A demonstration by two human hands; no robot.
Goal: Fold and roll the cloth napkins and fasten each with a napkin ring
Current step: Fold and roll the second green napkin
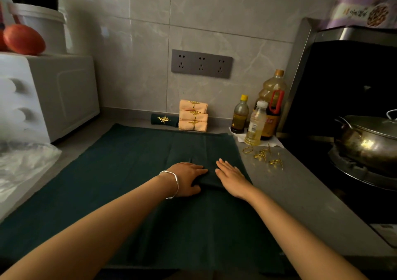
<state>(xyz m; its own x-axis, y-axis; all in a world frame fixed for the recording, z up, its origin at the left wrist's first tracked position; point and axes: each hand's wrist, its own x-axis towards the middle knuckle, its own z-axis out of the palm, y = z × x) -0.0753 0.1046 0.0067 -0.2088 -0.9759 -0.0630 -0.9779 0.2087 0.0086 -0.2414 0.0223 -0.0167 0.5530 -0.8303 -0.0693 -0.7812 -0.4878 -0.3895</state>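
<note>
Both hands are down flat on a folded green napkin (189,151), which lies on a wider green cloth (103,172) spread over the grey counter (285,193). The left hand (187,177) (the one with the silver bracelet (173,185)) rests with its fingers straight across the fold, gripping nothing. The right hand (232,177) lies just beside it, palm down, fingers stretched out and pressing the napkin's right edge.

Against the tiled wall at the back, three peach napkins (193,116) sit rolled and stacked, each with a gold ring round it. A rolled green one (164,119) with its own ring lies touching them on the left. The loose gold rings (263,154) are scattered on the bare counter to the right of the cloth, near some oil bottles (257,123). Further right, a lidded pot (369,142) stands on the stove.
</note>
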